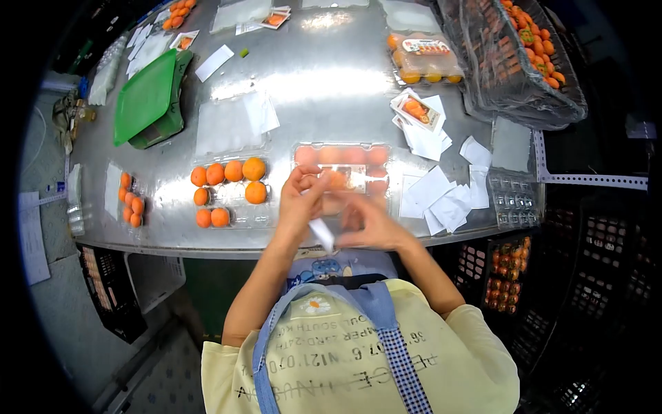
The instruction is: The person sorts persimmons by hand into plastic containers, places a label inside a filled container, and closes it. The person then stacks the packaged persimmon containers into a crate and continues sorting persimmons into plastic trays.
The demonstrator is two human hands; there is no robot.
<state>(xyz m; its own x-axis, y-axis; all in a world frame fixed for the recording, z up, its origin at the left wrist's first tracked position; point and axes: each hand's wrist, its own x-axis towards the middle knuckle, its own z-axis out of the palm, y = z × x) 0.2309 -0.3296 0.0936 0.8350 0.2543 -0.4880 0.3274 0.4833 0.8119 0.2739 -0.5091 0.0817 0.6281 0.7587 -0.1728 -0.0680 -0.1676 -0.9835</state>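
In front of me lies a closed clear plastic pack of orange fruit point(377, 156) with a picture label point(353, 178) across its middle. My left hand point(301, 200) is over the pack's left front corner, fingers bent and pinched together near the label's left edge. A white paper slip point(321, 235) hangs from under that palm, its lower end near my right thumb. Over the front right part of the pack, my right hand point(372, 226) is smeared by motion. Its fingers are bent, and whether they grip anything does not show.
Left stand an open, partly filled fruit tray point(238, 215), loose oranges point(131, 200) and a green stand point(148, 100). To the right are paper slips point(441, 200), picture labels point(417, 110), a filled pack point(424, 58) and a plastic-lined fruit crate point(496, 69). The metal table point(310, 76) has a near edge.
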